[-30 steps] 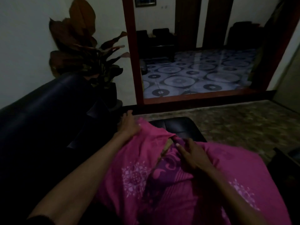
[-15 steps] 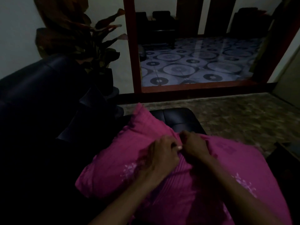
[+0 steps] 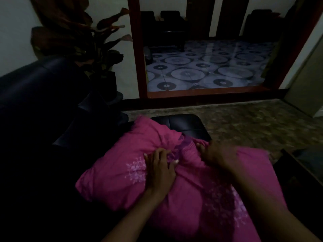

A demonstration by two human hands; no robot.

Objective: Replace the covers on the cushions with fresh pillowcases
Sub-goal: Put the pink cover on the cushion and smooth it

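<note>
- A pink pillowcase [image 3: 120, 175] with pale flower prints is already drawn over most of the cushion, which lies in front of the person, across a dark sofa [image 3: 40, 95] and a dark padded seat [image 3: 185, 123].
- Between the two hands a gathered strip of purple fabric [image 3: 181, 147] can be seen at the opening; whether it belongs to the old cover or to the flap of the case cannot be told.
- The left hand [image 3: 160, 169] is laid flat on the cloth with fingers spread and the thumb pressed into the folds; nothing is pinched by it.
- The right hand [image 3: 216, 154] is blurred; it appears curled on the bunched cloth just right of the opening, but its grip cannot be told for certain.
- It is judged that this cushion is nearly covered, with the opening left to be tucked and smoothed. No other cushions or cases are shown, so the rest of the work cannot be assessed.
- Left of the left hand, room is closed off by the sofa back; a plant [image 3: 75, 37] stands beyond it.
- Beyond the hands, the seat edge drops to open floor [image 3: 262, 124].
- Right of the right hand, a dark edge lies near the cushion's corner, so room there is judged tight.
</note>
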